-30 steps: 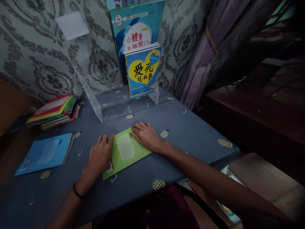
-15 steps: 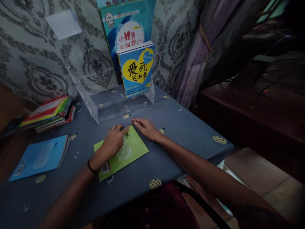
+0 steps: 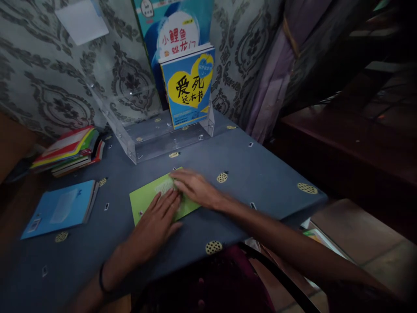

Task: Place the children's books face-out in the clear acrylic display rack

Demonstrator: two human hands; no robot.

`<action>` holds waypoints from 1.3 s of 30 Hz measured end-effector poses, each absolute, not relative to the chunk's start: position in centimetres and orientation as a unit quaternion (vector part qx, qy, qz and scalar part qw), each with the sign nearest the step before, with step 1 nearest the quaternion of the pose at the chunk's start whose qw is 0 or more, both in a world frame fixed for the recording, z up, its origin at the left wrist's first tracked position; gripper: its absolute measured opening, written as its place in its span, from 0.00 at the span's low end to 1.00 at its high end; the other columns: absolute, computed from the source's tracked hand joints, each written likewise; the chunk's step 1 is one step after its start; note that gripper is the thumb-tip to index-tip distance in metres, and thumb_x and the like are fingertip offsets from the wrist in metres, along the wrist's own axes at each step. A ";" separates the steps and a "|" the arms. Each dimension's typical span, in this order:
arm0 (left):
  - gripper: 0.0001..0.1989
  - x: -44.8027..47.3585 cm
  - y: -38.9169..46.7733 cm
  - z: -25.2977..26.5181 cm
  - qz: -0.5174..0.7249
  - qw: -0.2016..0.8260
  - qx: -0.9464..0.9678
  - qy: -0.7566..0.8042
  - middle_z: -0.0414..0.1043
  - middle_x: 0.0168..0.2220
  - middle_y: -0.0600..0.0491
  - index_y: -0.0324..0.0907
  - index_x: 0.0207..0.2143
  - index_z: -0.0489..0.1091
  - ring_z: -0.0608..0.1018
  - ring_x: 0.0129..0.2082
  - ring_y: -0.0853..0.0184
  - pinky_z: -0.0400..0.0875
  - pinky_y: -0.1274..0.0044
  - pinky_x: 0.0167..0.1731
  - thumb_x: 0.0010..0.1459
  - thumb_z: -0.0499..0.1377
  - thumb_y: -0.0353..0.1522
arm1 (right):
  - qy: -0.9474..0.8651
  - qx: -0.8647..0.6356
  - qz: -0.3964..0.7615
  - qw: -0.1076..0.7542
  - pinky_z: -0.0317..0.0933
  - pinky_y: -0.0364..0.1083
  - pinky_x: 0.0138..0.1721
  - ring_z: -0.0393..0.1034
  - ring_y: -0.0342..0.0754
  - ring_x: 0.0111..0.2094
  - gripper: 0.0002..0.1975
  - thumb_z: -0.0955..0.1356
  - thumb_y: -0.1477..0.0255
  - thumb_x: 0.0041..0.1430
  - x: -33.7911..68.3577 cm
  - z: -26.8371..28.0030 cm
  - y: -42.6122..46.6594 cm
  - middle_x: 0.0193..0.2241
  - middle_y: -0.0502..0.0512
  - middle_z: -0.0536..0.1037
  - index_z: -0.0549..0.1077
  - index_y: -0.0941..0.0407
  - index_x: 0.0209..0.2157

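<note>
A thin green book [image 3: 143, 198] lies on the table in front of me, with a pale text patch on its cover. My left hand [image 3: 158, 224], fingers stretched out, lies over the book's near edge. My right hand [image 3: 195, 187] rests flat over its right part, fingers extended and slightly blurred, the tips by the left hand's fingertips. Between them they hide the middle and right of the cover. Neither hand grasps anything. Beyond the hands stands a clear acrylic rack [image 3: 156, 150] bearing a blue book with a yellow heart [image 3: 189, 89].
Behind that book stands a taller teal book [image 3: 177, 26]. To the left lie a blue book [image 3: 61, 208] and a stack of colourful books [image 3: 70, 150]. The table [image 3: 254, 174] ends at a right edge near a purple curtain [image 3: 269, 95]. A white card [image 3: 83, 21] is at upper left.
My left hand has drawn back toward me, from the book's upper part to its near edge. My right hand has moved from beside the far corner onto the cover. The view has shifted slightly.
</note>
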State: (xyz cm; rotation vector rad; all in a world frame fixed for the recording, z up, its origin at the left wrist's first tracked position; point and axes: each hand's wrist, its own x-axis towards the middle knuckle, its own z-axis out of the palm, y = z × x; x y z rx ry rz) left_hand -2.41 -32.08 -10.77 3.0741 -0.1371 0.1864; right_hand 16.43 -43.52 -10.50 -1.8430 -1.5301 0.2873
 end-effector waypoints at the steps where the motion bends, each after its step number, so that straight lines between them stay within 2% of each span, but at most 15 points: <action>1: 0.28 -3.6 -32.3 -11.1 0.062 0.035 0.997 -0.035 0.60 0.67 0.40 0.39 0.68 0.52 0.60 0.70 0.57 0.58 0.58 0.67 0.72 0.47 0.42 | -0.623 -0.691 0.129 0.344 0.55 0.51 0.68 0.61 0.49 0.66 0.22 0.58 0.65 0.73 15.1 -10.4 -43.7 0.63 0.56 0.71 0.68 0.53 0.63; 3: 0.28 -5.7 -32.4 -11.8 0.063 0.053 0.997 0.003 0.62 0.66 0.39 0.40 0.67 0.53 0.61 0.70 0.55 0.59 0.57 0.67 0.71 0.49 0.42 | -0.682 -0.641 0.159 0.313 0.53 0.51 0.68 0.54 0.50 0.69 0.28 0.59 0.59 0.73 12.4 -10.3 -43.7 0.69 0.60 0.61 0.62 0.58 0.67; 5: 0.28 -7.4 -32.3 -12.5 0.072 0.071 0.994 0.042 0.63 0.65 0.40 0.40 0.68 0.53 0.61 0.69 0.53 0.60 0.56 0.66 0.70 0.51 0.41 | -0.728 -0.596 0.176 0.290 0.51 0.52 0.69 0.49 0.53 0.71 0.34 0.61 0.55 0.71 10.3 -10.3 -43.3 0.70 0.65 0.56 0.58 0.63 0.68; 11: 0.32 -9.7 -32.0 -14.1 0.082 0.070 0.990 0.094 0.59 0.68 0.38 0.43 0.71 0.46 0.61 0.69 0.52 0.62 0.55 0.64 0.69 0.52 0.36 | -0.763 -0.571 0.184 0.239 0.47 0.52 0.70 0.48 0.56 0.71 0.39 0.60 0.50 0.69 9.2 -10.5 -40.6 0.69 0.71 0.57 0.59 0.68 0.67; 14: 0.33 -9.7 -32.0 -14.5 0.111 0.031 0.991 0.064 0.58 0.68 0.35 0.40 0.72 0.40 0.61 0.69 0.51 0.62 0.54 0.63 0.70 0.49 0.37 | -0.749 -0.602 0.159 0.226 0.48 0.54 0.70 0.48 0.57 0.71 0.38 0.61 0.52 0.70 10.5 -11.0 -39.8 0.68 0.73 0.58 0.60 0.69 0.66; 18: 0.33 -9.6 -32.0 -14.3 0.130 -0.004 0.990 0.049 0.58 0.68 0.34 0.37 0.73 0.39 0.62 0.69 0.52 0.65 0.58 0.62 0.71 0.47 0.38 | -0.718 -0.651 0.123 0.213 0.48 0.58 0.70 0.46 0.60 0.72 0.38 0.62 0.53 0.69 13.0 -11.9 -39.5 0.69 0.75 0.56 0.59 0.70 0.66; 22: 0.30 -9.3 -31.9 -13.8 0.106 -0.015 0.992 0.073 0.58 0.68 0.38 0.41 0.72 0.46 0.63 0.69 0.52 0.65 0.59 0.62 0.72 0.46 0.40 | -0.689 -0.684 0.095 0.218 0.47 0.60 0.70 0.45 0.58 0.72 0.36 0.62 0.53 0.70 15.9 -13.2 -39.8 0.70 0.71 0.55 0.58 0.65 0.67; 27: 0.27 -8.1 -31.1 -13.0 0.075 -0.056 0.993 0.066 0.59 0.68 0.39 0.44 0.69 0.55 0.62 0.69 0.48 0.67 0.55 0.61 0.71 0.49 0.40 | -0.680 -0.692 0.083 0.226 0.43 0.61 0.71 0.45 0.56 0.72 0.32 0.59 0.58 0.72 18.4 -13.9 -40.6 0.70 0.69 0.57 0.58 0.63 0.68; 31: 0.27 -7.0 -30.8 -11.8 0.001 -0.091 0.995 0.042 0.60 0.67 0.36 0.45 0.68 0.56 0.63 0.67 0.42 0.68 0.52 0.58 0.68 0.52 0.32 | -0.678 -0.688 0.087 0.241 0.44 0.62 0.70 0.50 0.56 0.71 0.29 0.59 0.59 0.73 18.5 -13.6 -40.9 0.68 0.69 0.61 0.60 0.62 0.67; 35: 0.36 -6.0 -31.9 -10.9 -0.067 -0.112 0.990 0.048 0.59 0.67 0.33 0.47 0.70 0.51 0.66 0.65 0.40 0.73 0.52 0.52 0.61 0.51 0.21 | -0.671 -0.689 0.096 0.256 0.44 0.61 0.71 0.53 0.54 0.70 0.27 0.58 0.60 0.73 18.3 -13.1 -41.1 0.67 0.66 0.64 0.63 0.60 0.66; 39: 0.42 -4.8 -33.1 -9.5 -0.103 -0.123 0.986 0.047 0.57 0.67 0.29 0.45 0.72 0.46 0.68 0.63 0.39 0.76 0.54 0.48 0.55 0.50 0.18 | -0.657 -0.678 0.127 0.304 0.47 0.61 0.69 0.56 0.54 0.68 0.28 0.57 0.59 0.73 18.8 -12.7 -41.2 0.65 0.66 0.67 0.65 0.61 0.64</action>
